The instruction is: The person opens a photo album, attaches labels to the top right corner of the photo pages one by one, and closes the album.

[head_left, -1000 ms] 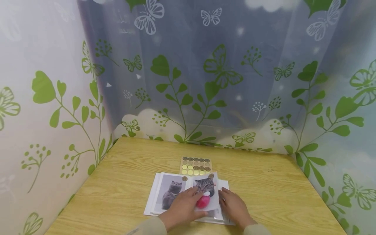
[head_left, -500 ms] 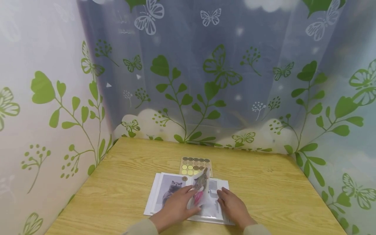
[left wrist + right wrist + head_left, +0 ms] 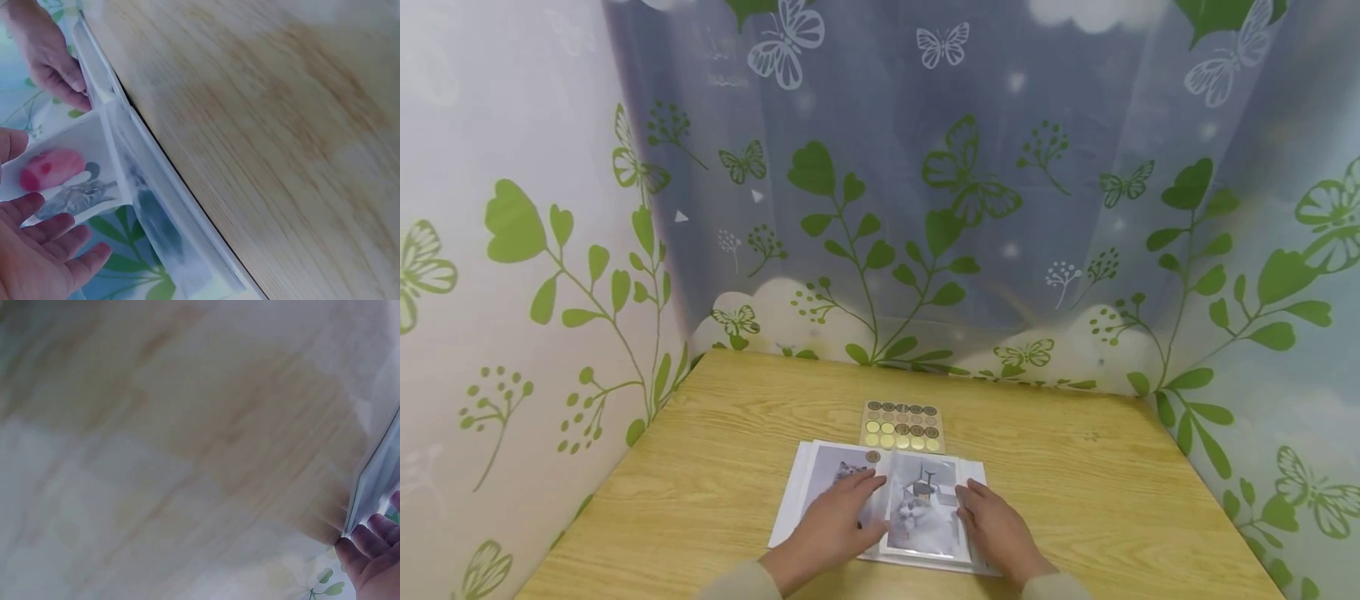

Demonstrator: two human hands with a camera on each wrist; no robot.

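A photo album point(image 3: 797, 479) lies spread on the table in the head view. Its left page has a grey cat photo with a round brown sticker point(image 3: 872, 457); its right page has a pale photo point(image 3: 921, 512) in a clear sleeve. Over the left page is my left hand point(image 3: 831, 521), its fingers extended and partly covering the cat. The left wrist view shows a raised page point(image 3: 94, 147) with a pink toy picture beside those spread fingers. My right hand point(image 3: 1000, 529) grips the album's right edge, fingers curled at the border.
Behind the album lies a sheet of round stickers point(image 3: 902, 427), gold and brown, partly overlapped by the album's top edge. The wood-grain table point(image 3: 1075, 467) is enclosed by printed curtains point(image 3: 880, 208) with green leaves and butterflies.
The page with the tabby cat and pink toy has swung leftward, uncovering the pale photo on the right. My left hand has moved left with it; the right hand stays at the edge.
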